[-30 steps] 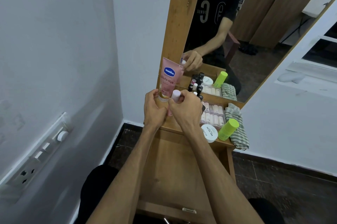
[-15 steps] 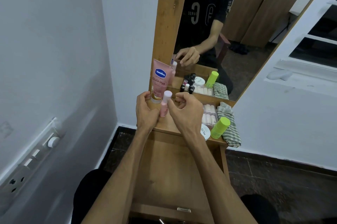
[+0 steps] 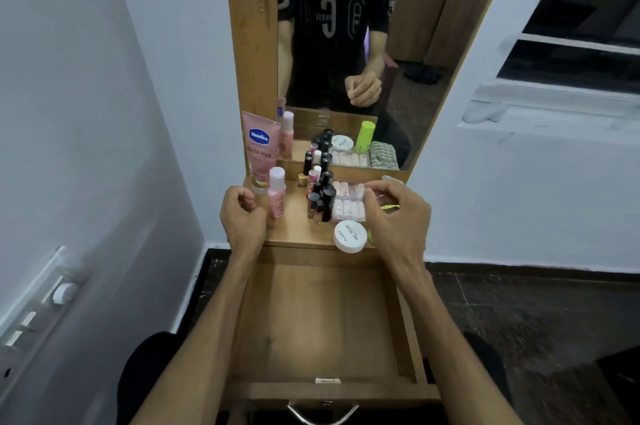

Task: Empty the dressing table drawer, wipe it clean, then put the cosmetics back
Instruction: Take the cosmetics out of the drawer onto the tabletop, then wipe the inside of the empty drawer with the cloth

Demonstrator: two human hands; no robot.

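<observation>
The wooden drawer [image 3: 322,320] is pulled out below me, and nothing lies in it. On the dressing table top [image 3: 294,230] a small pink bottle [image 3: 277,196] with a white cap stands upright beside a leaning pink Vaseline tube [image 3: 259,151]. My left hand [image 3: 242,216] hovers just left of the bottle, its fingers loosely curled round nothing. My right hand [image 3: 398,216] hangs over the right end of a clear box of false nails [image 3: 348,199], fingertips at its edge. Several nail polish bottles [image 3: 320,196] stand between my hands.
A white round jar [image 3: 349,236] sits at the table's front edge by my right wrist. A sliver of a green bottle [image 3: 389,207] shows under my right hand. The mirror [image 3: 346,43] rises behind the table. A switch panel [image 3: 41,313] is on the left wall.
Both hands held the small pink bottle upright before. Now it stands alone on the table; my left hand has let go and my right hand has moved right over the nail box.
</observation>
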